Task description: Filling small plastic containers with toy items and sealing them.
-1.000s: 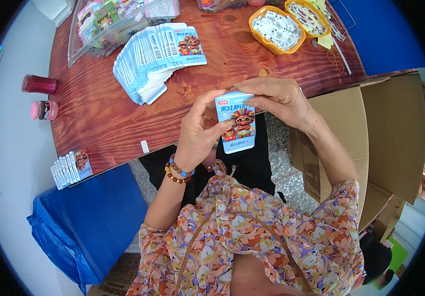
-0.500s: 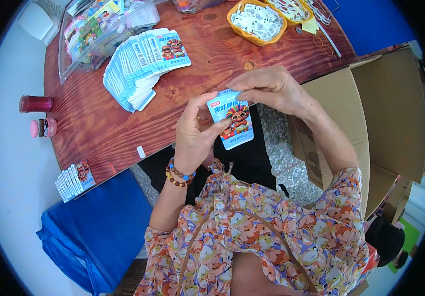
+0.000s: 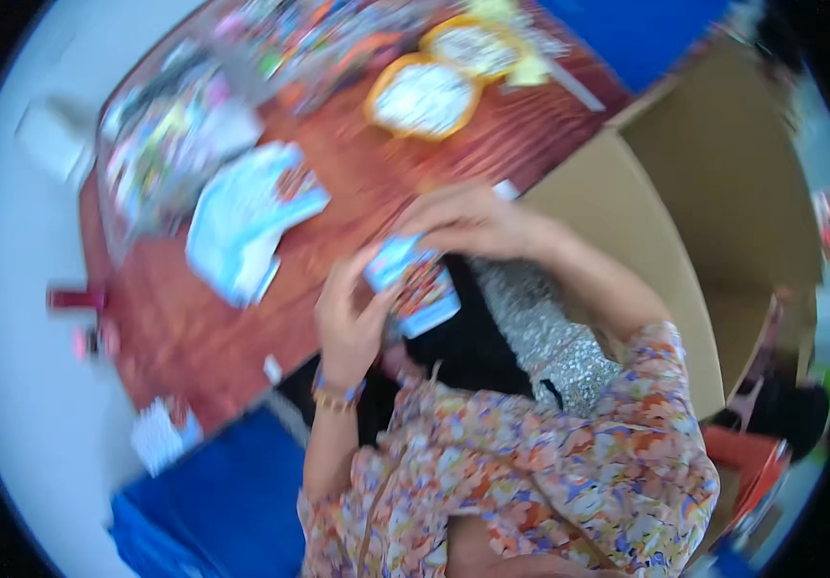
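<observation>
A: You have a red-brown wooden table spreading ahead of your left fingers and right fingers.

B: Beyond and left of the left ones lie fanned blue-and-white cards, with a clear plastic bin farther out.

A: Past your right fingers you have two yellow baskets.

B: Left of your left fingers, and nearer you, there's a small white slip, then a short card row at the table's edge.

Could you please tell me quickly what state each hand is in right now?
Left hand: closed, holding the blue printed packet by its left side.
Right hand: fingers bent at the packet's top edge; blur hides whether they grip it.
</observation>
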Demonstrator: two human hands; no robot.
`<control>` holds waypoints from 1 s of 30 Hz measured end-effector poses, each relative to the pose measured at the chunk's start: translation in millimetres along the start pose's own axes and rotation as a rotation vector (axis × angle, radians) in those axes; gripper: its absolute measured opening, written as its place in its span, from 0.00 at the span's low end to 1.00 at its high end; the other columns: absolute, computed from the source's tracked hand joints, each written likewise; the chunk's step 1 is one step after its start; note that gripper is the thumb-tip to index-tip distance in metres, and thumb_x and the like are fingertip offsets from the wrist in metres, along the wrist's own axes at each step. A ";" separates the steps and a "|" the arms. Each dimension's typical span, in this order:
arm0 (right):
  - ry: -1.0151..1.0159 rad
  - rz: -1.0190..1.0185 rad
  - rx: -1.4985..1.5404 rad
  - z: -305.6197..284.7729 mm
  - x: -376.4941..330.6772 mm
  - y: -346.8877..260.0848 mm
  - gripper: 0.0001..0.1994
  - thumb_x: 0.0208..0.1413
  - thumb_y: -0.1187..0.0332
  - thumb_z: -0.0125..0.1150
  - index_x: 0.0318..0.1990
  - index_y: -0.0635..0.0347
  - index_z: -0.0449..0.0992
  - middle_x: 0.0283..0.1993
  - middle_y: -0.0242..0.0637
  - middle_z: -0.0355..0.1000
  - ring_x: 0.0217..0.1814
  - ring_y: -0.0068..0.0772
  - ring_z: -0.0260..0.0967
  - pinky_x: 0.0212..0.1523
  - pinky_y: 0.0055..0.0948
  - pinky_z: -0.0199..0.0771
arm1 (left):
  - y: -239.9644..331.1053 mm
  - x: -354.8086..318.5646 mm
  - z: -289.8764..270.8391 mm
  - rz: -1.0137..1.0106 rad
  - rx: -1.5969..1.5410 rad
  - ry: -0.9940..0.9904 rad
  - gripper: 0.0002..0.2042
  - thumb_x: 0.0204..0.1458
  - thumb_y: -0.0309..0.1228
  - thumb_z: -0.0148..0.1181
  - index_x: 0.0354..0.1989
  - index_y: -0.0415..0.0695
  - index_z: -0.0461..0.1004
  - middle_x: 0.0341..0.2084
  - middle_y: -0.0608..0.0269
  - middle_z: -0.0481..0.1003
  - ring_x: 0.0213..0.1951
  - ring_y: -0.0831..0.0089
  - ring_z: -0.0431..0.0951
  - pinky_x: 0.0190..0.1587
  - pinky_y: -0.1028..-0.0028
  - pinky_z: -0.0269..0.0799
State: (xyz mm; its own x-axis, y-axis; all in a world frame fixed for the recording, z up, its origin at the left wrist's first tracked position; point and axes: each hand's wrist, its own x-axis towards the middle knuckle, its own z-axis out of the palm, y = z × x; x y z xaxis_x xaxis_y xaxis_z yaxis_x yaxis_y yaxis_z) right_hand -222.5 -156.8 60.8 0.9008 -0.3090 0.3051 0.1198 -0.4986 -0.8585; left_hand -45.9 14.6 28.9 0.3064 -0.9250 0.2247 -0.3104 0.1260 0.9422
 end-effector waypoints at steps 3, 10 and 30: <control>-0.010 -0.137 0.071 18.3 -0.2 22.4 0.10 0.56 0.74 0.64 0.45 0.65 0.81 0.46 0.45 0.79 0.50 0.40 0.77 0.51 0.34 0.76 | -20.1 -15.9 -6.2 -0.023 0.064 0.016 0.19 0.49 0.19 0.67 0.52 0.36 0.74 0.42 0.56 0.76 0.45 0.67 0.77 0.49 0.69 0.72; 0.063 -0.065 -0.063 21.8 -17.6 -3.7 0.12 0.55 0.73 0.65 0.45 0.70 0.79 0.45 0.49 0.78 0.49 0.44 0.78 0.47 0.36 0.77 | -2.6 -3.3 2.4 -0.104 -0.300 -0.137 0.22 0.54 0.13 0.60 0.58 0.34 0.67 0.45 0.59 0.75 0.46 0.76 0.77 0.49 0.75 0.74; 0.551 0.497 1.324 113.1 13.4 52.3 0.13 0.65 0.63 0.58 0.49 0.61 0.79 0.48 0.34 0.79 0.43 0.25 0.79 0.46 0.27 0.82 | -17.7 13.6 17.4 0.133 0.070 0.170 0.55 0.37 0.19 0.74 0.74 0.39 0.42 0.72 0.52 0.47 0.72 0.60 0.50 0.71 0.60 0.49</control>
State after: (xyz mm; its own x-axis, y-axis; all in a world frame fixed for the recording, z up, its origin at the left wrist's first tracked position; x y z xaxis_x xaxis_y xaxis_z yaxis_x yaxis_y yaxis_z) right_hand -156.9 -95.4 -26.6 0.7338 -0.6257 -0.2645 0.4072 0.7168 -0.5661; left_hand -51.9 -6.5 10.9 0.4041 -0.8276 0.3897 -0.4178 0.2120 0.8835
